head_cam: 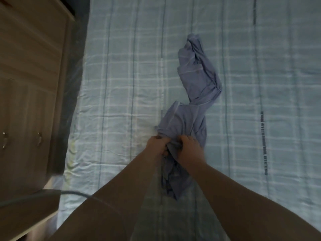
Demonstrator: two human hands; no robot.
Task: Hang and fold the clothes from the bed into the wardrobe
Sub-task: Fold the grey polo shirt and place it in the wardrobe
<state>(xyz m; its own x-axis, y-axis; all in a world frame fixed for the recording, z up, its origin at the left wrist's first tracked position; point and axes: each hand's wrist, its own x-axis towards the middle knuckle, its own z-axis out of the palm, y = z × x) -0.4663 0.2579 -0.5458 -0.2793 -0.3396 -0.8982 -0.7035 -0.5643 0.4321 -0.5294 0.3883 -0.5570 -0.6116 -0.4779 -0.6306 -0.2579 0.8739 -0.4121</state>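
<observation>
Hands (157, 145) (189, 147) grip garment (182, 119); cabinet (31, 84) flanks bed (121, 80).

Bedroom, checked bed (121, 84), wooden wardrobe (31, 75)

I record fingertips of left hand (157, 145) and right hand (189, 146) buried in blue garment (196, 80); wooden cabinet (29, 84) cropped at left edge.

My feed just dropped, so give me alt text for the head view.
The left hand and right hand, side by side, grip a bunched part of a crumpled blue-grey garment whose far end trails away across the plaid bed sheet. A wooden cabinet with metal door handles stands beside it on the left.
</observation>
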